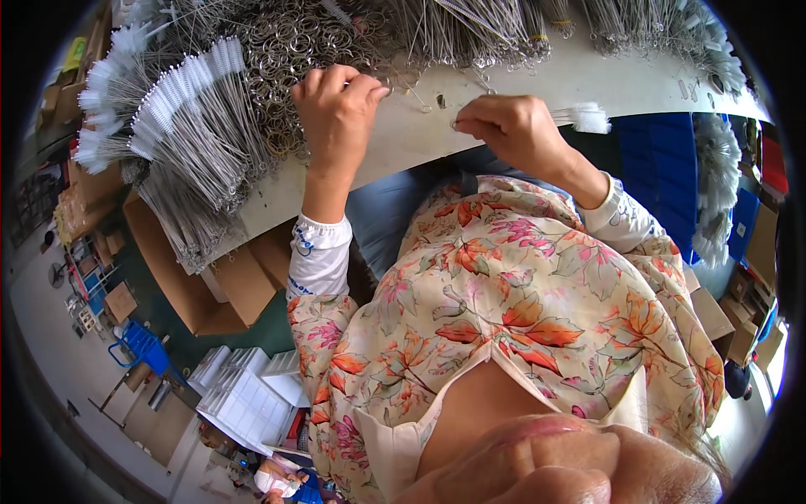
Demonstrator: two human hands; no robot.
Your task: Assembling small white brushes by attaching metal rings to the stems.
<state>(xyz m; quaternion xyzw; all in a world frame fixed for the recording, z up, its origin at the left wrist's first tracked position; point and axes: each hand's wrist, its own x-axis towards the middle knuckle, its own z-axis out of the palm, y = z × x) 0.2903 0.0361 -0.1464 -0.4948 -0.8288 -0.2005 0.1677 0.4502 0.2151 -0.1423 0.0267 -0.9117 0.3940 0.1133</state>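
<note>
My right hand (514,126) is closed round a thin wire brush (590,118). The brush's white bristle head sticks out to the right of the hand, and a small metal loop shows at the fingertips. My left hand (337,109) hovers by the right edge of a heap of metal rings (285,50), its fingers curled together; whatever they pinch is too small to make out. A few loose wire pieces (416,94) lie on the pale tabletop (403,139) between the hands.
Stacked wire brushes (197,126) with white bristles fill the table's left side. More wire bundles (478,29) line the far side. Blue bins (659,168) stand beyond the table's right end, with a bristle bundle (716,189) beside them. An open cardboard box (210,290) sits below left.
</note>
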